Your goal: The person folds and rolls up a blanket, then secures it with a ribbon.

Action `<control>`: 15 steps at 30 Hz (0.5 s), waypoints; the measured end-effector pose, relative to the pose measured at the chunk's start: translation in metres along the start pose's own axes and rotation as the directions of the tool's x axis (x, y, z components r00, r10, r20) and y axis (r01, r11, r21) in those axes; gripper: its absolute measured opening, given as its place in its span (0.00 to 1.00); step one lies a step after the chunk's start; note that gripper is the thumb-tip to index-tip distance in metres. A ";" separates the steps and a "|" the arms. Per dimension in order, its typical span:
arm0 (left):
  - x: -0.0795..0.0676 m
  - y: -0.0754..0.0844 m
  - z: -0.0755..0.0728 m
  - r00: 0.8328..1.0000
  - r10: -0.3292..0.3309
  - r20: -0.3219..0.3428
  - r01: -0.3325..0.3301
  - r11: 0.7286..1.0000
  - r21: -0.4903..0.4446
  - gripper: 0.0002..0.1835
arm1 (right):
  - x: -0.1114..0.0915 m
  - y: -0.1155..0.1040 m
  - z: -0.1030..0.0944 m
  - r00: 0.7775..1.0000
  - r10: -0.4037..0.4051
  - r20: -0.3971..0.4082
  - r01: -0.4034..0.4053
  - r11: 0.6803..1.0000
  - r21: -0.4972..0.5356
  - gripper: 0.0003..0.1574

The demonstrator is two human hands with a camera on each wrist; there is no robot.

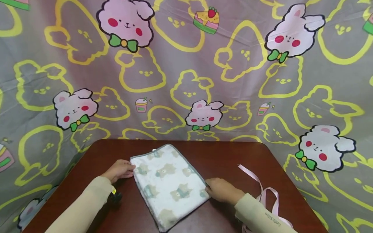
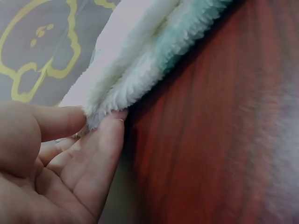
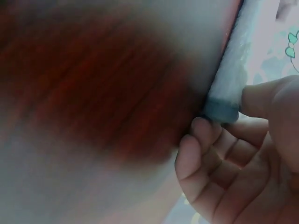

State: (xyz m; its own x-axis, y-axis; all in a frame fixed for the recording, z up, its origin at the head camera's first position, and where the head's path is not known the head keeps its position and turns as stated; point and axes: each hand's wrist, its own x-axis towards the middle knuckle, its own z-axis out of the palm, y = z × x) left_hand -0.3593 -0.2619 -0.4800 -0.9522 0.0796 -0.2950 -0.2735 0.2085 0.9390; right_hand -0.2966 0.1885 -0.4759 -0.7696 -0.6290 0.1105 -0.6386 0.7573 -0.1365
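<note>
A folded white fleece blanket (image 1: 170, 184) with a bear print and grey-green edging lies at a slant on the brown table. My left hand (image 1: 120, 170) pinches its left folded edge, and the left wrist view shows thumb and fingers (image 2: 100, 154) around the thick plush layers. At the right side, my right hand (image 1: 222, 191) holds the blanket's bound edge. Seen from the right wrist, the thumb lies over the grey-green trim (image 3: 222, 111) and curled fingers (image 3: 191, 158) sit beneath it.
A pink ribbon (image 1: 272, 191) trails in loops on the table's right side, partly behind my right sleeve. A small black object (image 1: 116, 196) is at my left wrist. Behind the table (image 1: 227, 152) hangs a grey curtain (image 1: 186, 58) with cartoon rabbits.
</note>
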 end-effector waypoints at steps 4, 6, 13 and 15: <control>0.009 0.005 0.002 0.999 0.005 -0.036 -0.003 0.999 0.038 0.15 | -0.003 -0.007 -0.004 1.000 -0.018 0.026 0.020 0.997 -0.074 0.16; 0.015 0.008 0.004 0.999 0.006 -0.041 -0.004 0.998 0.057 0.15 | -0.005 -0.010 -0.005 1.000 -0.014 0.028 0.017 0.996 -0.086 0.19; 0.036 0.013 0.016 0.997 0.026 -0.069 -0.020 0.995 0.094 0.16 | -0.009 -0.018 -0.012 1.000 -0.015 0.018 0.017 0.998 -0.068 0.12; 0.040 0.015 0.020 0.996 0.046 -0.082 -0.037 0.994 0.107 0.17 | -0.009 -0.019 -0.013 1.000 -0.026 0.018 0.027 0.996 -0.085 0.11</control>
State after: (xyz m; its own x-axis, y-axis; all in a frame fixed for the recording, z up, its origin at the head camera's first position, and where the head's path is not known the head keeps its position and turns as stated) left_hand -0.3992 -0.2361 -0.4812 -0.9716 0.0086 -0.2363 -0.2222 0.3087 0.9248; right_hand -0.2776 0.1815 -0.4613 -0.7525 -0.6515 0.0965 -0.6573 0.7520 -0.0495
